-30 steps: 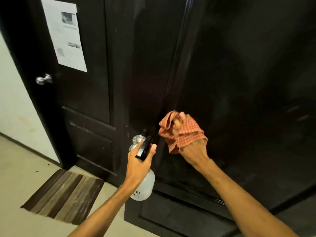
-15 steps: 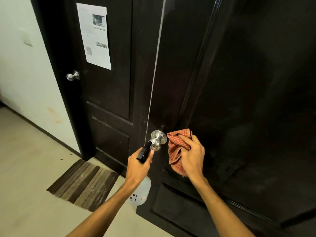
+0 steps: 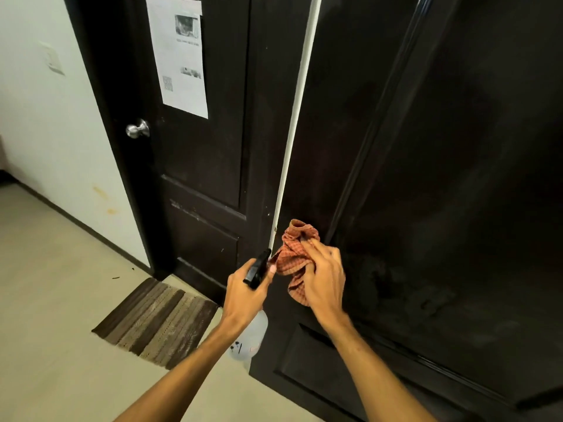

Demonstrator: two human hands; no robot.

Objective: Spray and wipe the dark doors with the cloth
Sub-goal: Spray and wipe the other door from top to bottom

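Left hand: my left hand (image 3: pixel 245 292) is wrapped round the neck of the spray bottle (image 3: pixel 250 336), fingers curled on it, thumb lying along the black head.
Spray bottle: its long axis runs roughly up and down, tilted a little; the pale translucent body hangs below my left hand and the black trigger head (image 3: pixel 258 268) sticks out above it, pointing up and to the right, toward the cloth and the near door.
Right hand: my right hand (image 3: pixel 323 278) sits just right of the left, close but apart from it, fingers bent over the cloth (image 3: pixel 292 257) and pressing the bunch against the door.
Cloth: orange checked, crumpled; most of it bulges up and left from under my right fingers, and a tail hangs down below my palm. Its left edge is just beside the trigger head; I cannot tell whether they touch.
Near door: the dark door (image 3: pixel 426 178) fills everything right of and above my right hand, its pale edge rising straight up from just above my left hand.
Far door: a second dark door (image 3: pixel 201 166) stands left of and beyond my left hand, carrying a metal knob (image 3: pixel 137 129) and a printed paper sheet (image 3: pixel 179 56).
Floor: a striped brown mat (image 3: pixel 155 321) lies left of my left forearm.
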